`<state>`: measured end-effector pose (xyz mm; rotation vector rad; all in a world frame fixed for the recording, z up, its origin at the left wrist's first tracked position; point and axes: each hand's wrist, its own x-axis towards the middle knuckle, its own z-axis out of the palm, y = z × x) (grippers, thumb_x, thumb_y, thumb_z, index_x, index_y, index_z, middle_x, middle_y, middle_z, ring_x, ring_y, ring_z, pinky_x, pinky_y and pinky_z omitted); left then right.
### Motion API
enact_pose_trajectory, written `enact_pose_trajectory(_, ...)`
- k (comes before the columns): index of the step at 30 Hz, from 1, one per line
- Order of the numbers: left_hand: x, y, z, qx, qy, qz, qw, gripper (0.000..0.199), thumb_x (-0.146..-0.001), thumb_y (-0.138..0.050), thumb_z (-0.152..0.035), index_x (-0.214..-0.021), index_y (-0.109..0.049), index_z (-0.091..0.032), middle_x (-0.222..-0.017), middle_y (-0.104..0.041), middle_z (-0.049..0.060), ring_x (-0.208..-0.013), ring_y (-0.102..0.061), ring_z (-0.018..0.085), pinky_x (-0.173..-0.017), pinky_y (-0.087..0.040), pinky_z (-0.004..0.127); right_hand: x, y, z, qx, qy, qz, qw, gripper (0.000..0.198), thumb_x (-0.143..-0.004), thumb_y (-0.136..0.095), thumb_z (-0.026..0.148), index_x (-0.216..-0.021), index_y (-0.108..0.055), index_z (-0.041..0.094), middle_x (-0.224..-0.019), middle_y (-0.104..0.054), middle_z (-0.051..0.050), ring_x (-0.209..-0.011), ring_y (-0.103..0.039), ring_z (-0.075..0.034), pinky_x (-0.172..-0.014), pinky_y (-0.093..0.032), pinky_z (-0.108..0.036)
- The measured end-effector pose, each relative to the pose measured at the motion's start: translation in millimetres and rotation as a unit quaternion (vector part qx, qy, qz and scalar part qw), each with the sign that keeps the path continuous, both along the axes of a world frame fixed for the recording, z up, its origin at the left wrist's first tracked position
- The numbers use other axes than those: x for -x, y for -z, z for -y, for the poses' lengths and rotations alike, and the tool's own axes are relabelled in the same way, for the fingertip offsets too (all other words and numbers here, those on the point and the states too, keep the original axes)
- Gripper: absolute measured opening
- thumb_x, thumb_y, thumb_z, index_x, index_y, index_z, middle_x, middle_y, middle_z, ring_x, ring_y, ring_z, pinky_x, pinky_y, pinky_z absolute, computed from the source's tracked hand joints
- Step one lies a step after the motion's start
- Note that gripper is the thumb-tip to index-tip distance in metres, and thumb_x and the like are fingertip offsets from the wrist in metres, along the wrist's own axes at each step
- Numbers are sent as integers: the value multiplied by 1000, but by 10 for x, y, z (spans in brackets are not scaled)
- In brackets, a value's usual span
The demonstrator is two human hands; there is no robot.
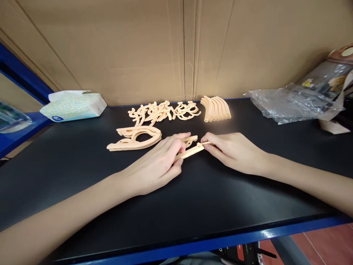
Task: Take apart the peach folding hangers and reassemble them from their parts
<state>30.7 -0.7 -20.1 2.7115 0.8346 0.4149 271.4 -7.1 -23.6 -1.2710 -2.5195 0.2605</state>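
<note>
My left hand [162,160] is closed around a peach plastic folding hanger [190,151], whose two arms stick out to the right past the fingers. At the end of the nearer arm, my right hand [231,151] pinches a thin peach plastic piece [205,143] that touches the hanger; the fingertips cover most of it, so its shape is unclear. Beside my left hand lies a small stack of folded peach hangers [135,139]. Beyond the hands are a heap of loose peach hook pieces [154,112], several curved pieces [188,110] and a neat row of curved hanger arms [216,108].
The black tabletop [193,213] has a blue front edge. A tissue pack [74,106] lies at the back left near a blue metal frame [30,73]. Crumpled clear plastic [292,101] and a transparent bag [325,81] sit at the back right. Cardboard [138,48] stands behind.
</note>
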Motion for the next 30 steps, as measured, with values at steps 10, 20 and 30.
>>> enact_pose_trajectory(10, -4, 37, -5, -23, 7, 1, 1000, 9, -96, -37, -18, -100, -45, -18, -140, -44, 14, -135, -37, 23, -106, -40, 39, -20, -6, -55, 78, -67, -77, 992, 20, -95, -45, 33, -89, -57, 19, -60, -46, 6, -53, -42, -9, -53, -29, -24)
enact_pose_trajectory(20, 4, 67, 22, -52, 13, -4, 999, 25, -98, -37, -23, -117, -54, -18, -146, -37, 11, -131, -42, 23, -109, -39, 40, 21, -43, -8, 129, -92, -134, 978, 30, -97, -41, 42, -84, -53, 19, -65, -46, 4, -57, -42, -10, -54, -31, -24)
enact_pose_trajectory(30, -6, 61, -11, -52, 22, -10, 998, 21, -99, -37, -22, -107, -55, -17, -146, -38, 11, -130, -43, 23, -108, -40, 40, -8, 9, -6, 40, -56, -19, 997, 33, -99, -33, 45, -85, -49, 19, -66, -51, 2, -54, -46, -11, -52, -28, -25)
